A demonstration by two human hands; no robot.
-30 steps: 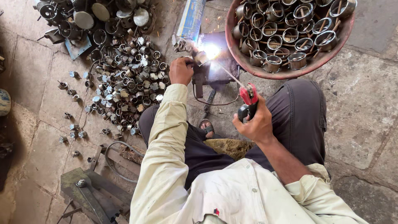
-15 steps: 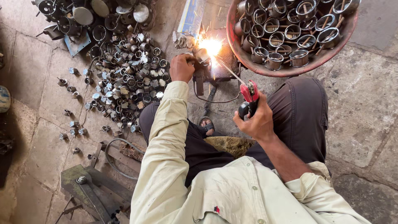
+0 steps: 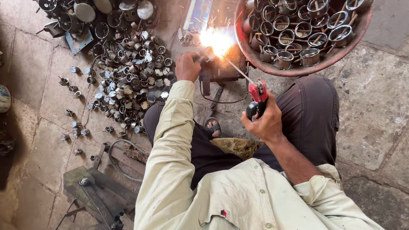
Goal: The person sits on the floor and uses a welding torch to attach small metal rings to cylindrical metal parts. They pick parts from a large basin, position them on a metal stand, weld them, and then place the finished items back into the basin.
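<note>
My right hand (image 3: pixel 266 123) is wrapped tight round one electrode holder (image 3: pixel 257 99) – red jaws, black grip – and a single thin welding rod (image 3: pixel 238 70) runs up-left from it to a white-yellow arc flash (image 3: pixel 216 41) with sparks flying off. My left hand (image 3: pixel 188 66) is closed down on a small metal part just left of the flash; the part itself is hidden by my fingers and the glare, so I can't tell its shape. The work sits on a dark metal block (image 3: pixel 223 68) on the stone floor (image 3: pixel 375 106), between my knees and touching nothing I can make out but the rod tip. One round reddish basin (image 3: pixel 298 70) is just right of the flash, heaped with shiny metal rings with crossbars – I count roughly twenty showing, more are cut off at the frame edge. Left of my left hand lies a loose pile of small metal fittings (image 3: pixel 128 81) on the floor, too many to count, dozens at least, with about a dozen strays scattered further left. Beyond the pile – a cluster of bigger round metal cups (image 3: pixel 98 17), maybe ten. One dark cable (image 3: pixel 219 101) loops under the block. One sandalled foot (image 3: pixel 213 126) shows between my legs. One grey metal tool stand (image 3: pixel 93 187) sits at lower left.
</note>
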